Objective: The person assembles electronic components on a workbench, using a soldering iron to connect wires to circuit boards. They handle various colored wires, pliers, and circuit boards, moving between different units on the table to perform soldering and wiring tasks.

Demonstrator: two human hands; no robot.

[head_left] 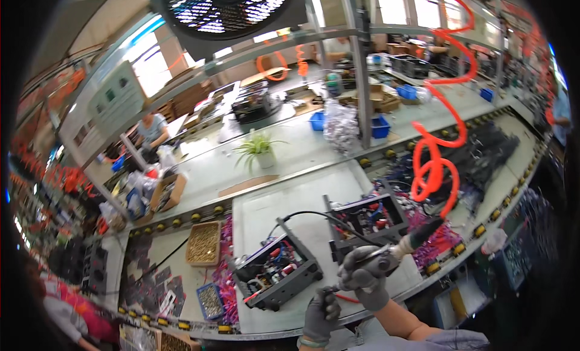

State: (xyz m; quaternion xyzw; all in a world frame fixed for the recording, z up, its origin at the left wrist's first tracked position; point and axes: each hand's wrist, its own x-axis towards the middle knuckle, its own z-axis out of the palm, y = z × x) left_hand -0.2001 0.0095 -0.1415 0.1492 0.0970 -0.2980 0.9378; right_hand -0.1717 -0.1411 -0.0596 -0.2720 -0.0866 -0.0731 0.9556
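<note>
Right hand (364, 275) grips a hose-fed tool (402, 248) beside two opened units

Nearest the wearer, both hands wear grey gloves. The right hand is closed around the tool, whose far end joins a coiled orange hose (434, 169) through a black fitting. The left hand (320, 318) has curled fingers raised just below and left of the right; whether they pinch anything, I cannot tell.

Just beyond the hands, on the white tabletop (260, 206), sits a dark-grey open chassis (278, 269), tilted in view, its inside packed with components. A second open chassis (371, 221) stands behind it to the right, and a black cable (320, 215) arches between the two.

To the left are a blue tray (209, 301) of small silvery parts and, farther back, a box (203, 243) of brass-coloured pieces. Pink-purple strips (432, 227) lie right of the second chassis, with a heap of black leads (477, 157) behind them.

Farther off, a potted plant (260, 150) stands left of a blue bin (379, 126). Beyond, at left, another person (151, 131) sits in pale blue. A large fan (226, 12) hangs overhead.
</note>
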